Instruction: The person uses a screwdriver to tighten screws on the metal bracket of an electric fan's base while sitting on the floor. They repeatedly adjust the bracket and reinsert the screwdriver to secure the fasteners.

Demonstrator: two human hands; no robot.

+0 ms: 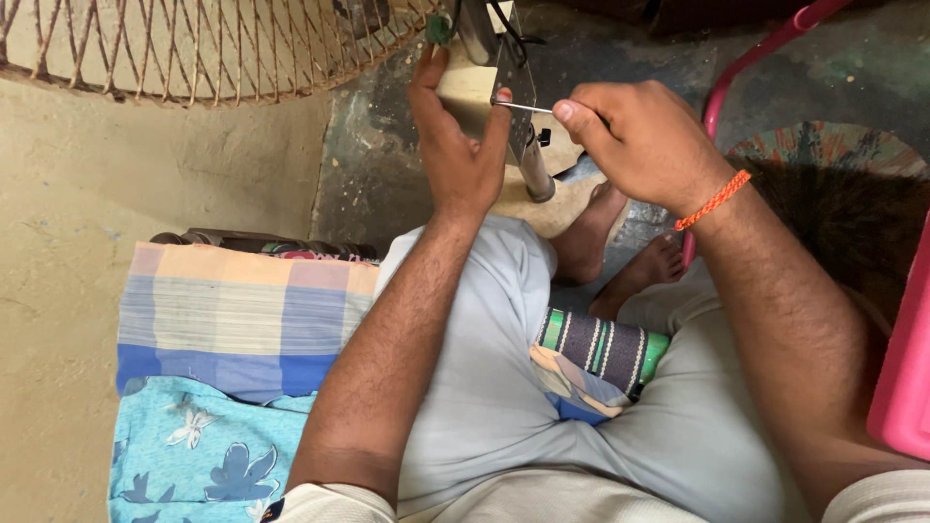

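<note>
Bare concrete floor point(387, 184), stained dark near the top and sandy at the left, fills the background beneath a seated person. At upper centre stands the fan's metal bracket point(509, 77), joined to a cream housing point(465, 87) and a short metal tube point(535, 174) that slants down toward the feet. Left hand point(455, 145) is wrapped around this assembly from the left, thumb on the bracket's edge and fingers curled behind the housing, where they are hidden. Right hand point(635, 136) is closed over a thin metal tool point(521, 107); only its slender shaft shows, tip touching the bracket, while the handle is buried in the fist — what kind of tool it is cannot be told. An orange thread band point(714, 200) circles that wrist. Wire fan guard point(194, 48) arcs across the top left, cut off by the frame, and dark cables point(509, 24) above the bracket run out of view. Bare feet point(620, 247) rest just beyond the tube's lower end, partly covered by the right hand. Nearer the camera are pale grey trousers point(484, 387), a striped cushion point(601, 349) tucked between the legs and mostly hidden, and checked and blue floral cloths point(232, 329) at the left. Pink plastic point(906, 378) — cropped at the right edge — and a pink bar point(756, 58) cannot be identified further.
</note>
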